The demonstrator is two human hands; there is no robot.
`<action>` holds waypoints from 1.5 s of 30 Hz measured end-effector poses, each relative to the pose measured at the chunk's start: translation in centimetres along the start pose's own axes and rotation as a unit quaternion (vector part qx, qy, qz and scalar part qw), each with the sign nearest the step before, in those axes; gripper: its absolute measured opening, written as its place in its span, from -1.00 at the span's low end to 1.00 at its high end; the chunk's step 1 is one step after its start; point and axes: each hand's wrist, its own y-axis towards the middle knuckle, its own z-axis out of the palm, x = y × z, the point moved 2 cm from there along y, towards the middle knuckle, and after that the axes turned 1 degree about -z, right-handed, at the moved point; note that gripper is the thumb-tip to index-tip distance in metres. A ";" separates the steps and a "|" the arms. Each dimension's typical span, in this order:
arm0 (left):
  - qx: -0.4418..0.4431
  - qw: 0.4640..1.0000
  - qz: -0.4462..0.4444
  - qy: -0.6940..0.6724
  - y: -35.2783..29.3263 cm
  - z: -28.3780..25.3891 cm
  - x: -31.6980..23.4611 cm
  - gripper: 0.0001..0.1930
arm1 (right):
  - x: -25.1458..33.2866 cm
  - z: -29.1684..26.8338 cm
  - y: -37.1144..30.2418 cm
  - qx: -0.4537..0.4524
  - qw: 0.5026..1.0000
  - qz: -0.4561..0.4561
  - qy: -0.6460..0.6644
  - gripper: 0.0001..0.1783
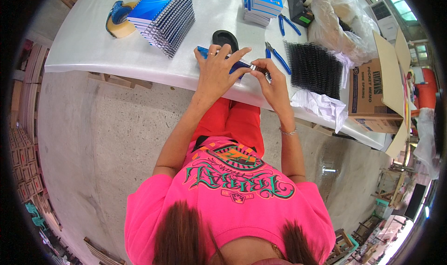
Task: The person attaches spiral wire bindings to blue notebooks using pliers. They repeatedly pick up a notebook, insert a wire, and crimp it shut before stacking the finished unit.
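My left hand [216, 74] is closed around a small blue-covered notepad [238, 66], holding it on edge near the table's front. At the notepad's right end, the fingers of my right hand [274, 86] pinch a dark spiral binding coil [264, 72]; how far it runs into the pages is hidden by my fingers. Just beyond the notepad lies a round black dish [225, 40]. Blue-handled pliers [279, 59] rest beside my right hand, and a second pair of blue-handled pliers [288, 25] lies farther back. To their right is a heap of black spiral coils [313, 69].
Spiral-bound blue notepads [163, 18] stand stacked at left, beside a tape dispenser [120, 22]. More blue pads [264, 4] are piled at the back. At right are a clear plastic bag [342, 25], an open cardboard box [372, 90] and white cloth [320, 107] over the table edge.
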 end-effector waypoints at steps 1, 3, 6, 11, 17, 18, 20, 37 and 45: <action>0.005 1.000 -0.001 0.015 0.0 0.0 0.0 -0.42 | -0.2 0.1 0.0 0.003 1.000 -0.003 -0.015 -0.81; 0.019 1.000 -0.005 0.020 0.0 0.0 -0.1 -0.37 | -0.7 0.1 0.1 0.010 0.999 -0.008 -0.044 -0.81; 0.013 1.000 -0.004 0.021 0.0 -0.1 -0.2 -0.35 | -0.6 0.1 0.5 0.010 0.994 -0.053 -0.100 -0.85; 0.002 1.000 -0.004 0.028 0.2 -0.1 -0.2 -0.40 | 0.3 -0.2 1.2 0.007 0.993 -0.040 -0.114 -0.85; 0.032 0.999 -0.007 0.039 0.1 -0.6 -0.4 -0.47 | 0.4 -0.2 1.8 0.032 0.987 -0.030 -0.157 -0.86; 0.040 0.998 -0.007 0.043 0.0 -0.7 -0.3 -0.48 | 0.2 -0.2 1.9 0.051 0.983 -0.025 -0.174 -0.86; 0.053 0.997 -0.012 0.047 0.0 -0.7 -0.2 -0.49 | 0.6 0.0 1.9 0.025 0.988 -0.042 -0.148 -0.86; -0.113 0.938 -0.157 -0.288 -1.6 0.5 2.7 -0.36 | 0.6 0.2 2.3 0.073 0.980 -0.038 -0.181 -0.83; -0.039 0.951 -0.120 -0.283 -2.2 -2.9 5.2 -0.39 | -0.8 -0.6 8.3 0.295 0.951 -0.029 -0.088 -0.60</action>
